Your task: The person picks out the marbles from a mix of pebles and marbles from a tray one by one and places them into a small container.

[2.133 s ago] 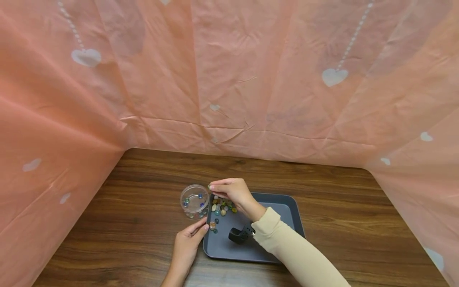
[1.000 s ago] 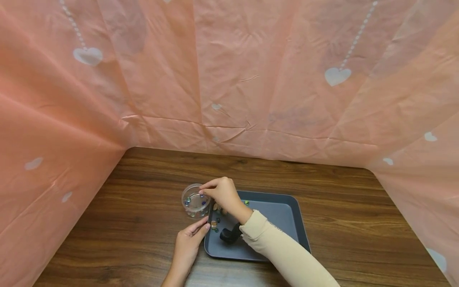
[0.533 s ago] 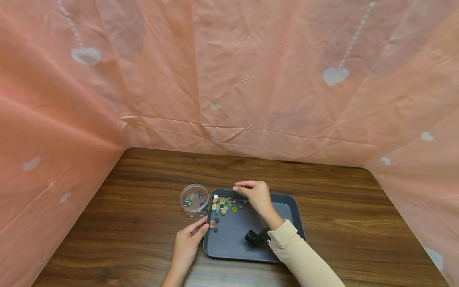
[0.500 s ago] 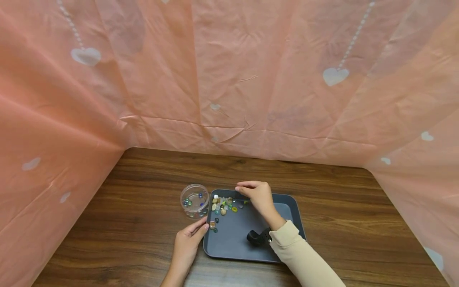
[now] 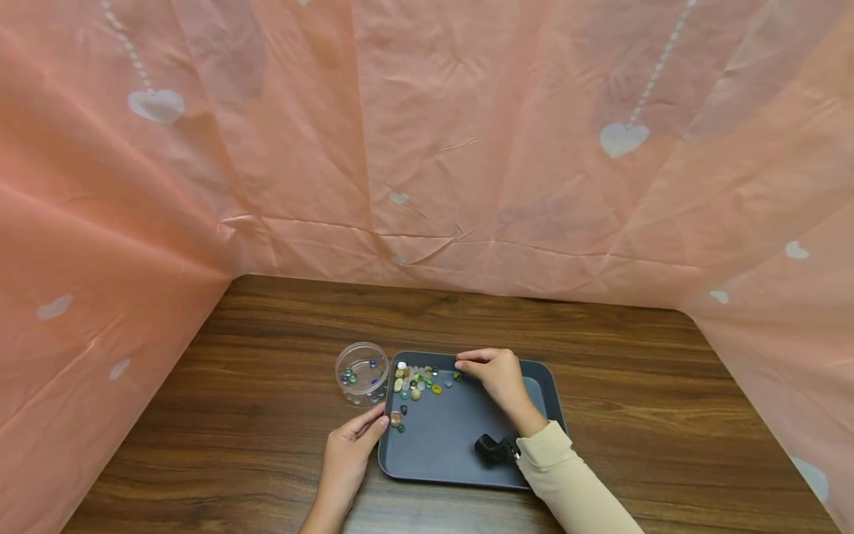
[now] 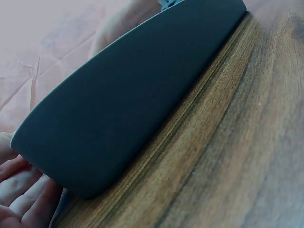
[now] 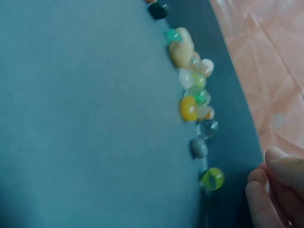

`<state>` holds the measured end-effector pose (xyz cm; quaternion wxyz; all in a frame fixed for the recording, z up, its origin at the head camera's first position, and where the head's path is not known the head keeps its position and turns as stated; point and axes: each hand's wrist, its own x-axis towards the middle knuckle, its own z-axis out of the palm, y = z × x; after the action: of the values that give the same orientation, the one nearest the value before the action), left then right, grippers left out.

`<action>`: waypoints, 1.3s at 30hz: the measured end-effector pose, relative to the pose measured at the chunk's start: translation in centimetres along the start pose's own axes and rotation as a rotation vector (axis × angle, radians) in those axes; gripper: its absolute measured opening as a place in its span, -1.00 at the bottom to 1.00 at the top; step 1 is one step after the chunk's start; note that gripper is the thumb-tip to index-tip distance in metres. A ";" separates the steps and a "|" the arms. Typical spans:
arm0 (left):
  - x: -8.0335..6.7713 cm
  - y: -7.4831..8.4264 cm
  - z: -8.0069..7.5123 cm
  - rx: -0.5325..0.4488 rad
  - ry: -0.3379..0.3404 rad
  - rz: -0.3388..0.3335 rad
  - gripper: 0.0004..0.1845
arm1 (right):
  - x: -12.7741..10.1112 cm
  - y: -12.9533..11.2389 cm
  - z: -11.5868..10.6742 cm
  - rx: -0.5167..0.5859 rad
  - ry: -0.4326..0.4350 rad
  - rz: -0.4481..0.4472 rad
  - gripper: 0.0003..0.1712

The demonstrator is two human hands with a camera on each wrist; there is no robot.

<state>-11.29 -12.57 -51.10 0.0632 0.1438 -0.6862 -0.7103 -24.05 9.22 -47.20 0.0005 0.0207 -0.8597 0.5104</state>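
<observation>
Green-yellow marble [image 7: 212,178] lies at tray's [image 5: 534,386] far rim, just beside right hand [image 5: 497,374], fingers curled, empty. Left hand [image 5: 350,449], fingers straight, steadies near corner. Pinch low, marble rolls easily; jar [image 5: 362,373] stands left.

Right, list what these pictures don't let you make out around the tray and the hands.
- How many marbles lie in the clear round container: too small in the head view, absent from both wrist views.
- The left hand: cut off by the left wrist frame's edge; the gray tray fills that view.
- Whether the right hand pinches a marble: its fingertips are blurred in the right wrist view.
</observation>
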 end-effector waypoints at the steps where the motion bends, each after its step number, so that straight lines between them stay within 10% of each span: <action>1: 0.0 0.0 0.0 0.000 0.002 -0.002 -0.63 | 0.0 0.1 0.1 -0.013 0.001 -0.006 -0.91; 26: 0.2 0.1 0.0 -0.007 0.002 0.002 -0.64 | -0.3 0.5 0.9 -0.272 -0.021 -0.098 -0.94; 35: 0.2 0.0 0.0 -0.005 -0.001 0.003 -0.63 | 0.3 0.7 0.9 0.385 -0.223 0.233 -0.73; 39: 0.2 -0.1 -0.1 -0.007 -0.003 -0.003 -0.64 | 0.2 0.3 0.9 0.514 -0.302 0.291 -0.67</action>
<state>-11.42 -12.68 -51.25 0.0615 0.1435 -0.6835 -0.7131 -24.27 8.54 -47.86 -0.2053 -0.0275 -0.6871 0.6964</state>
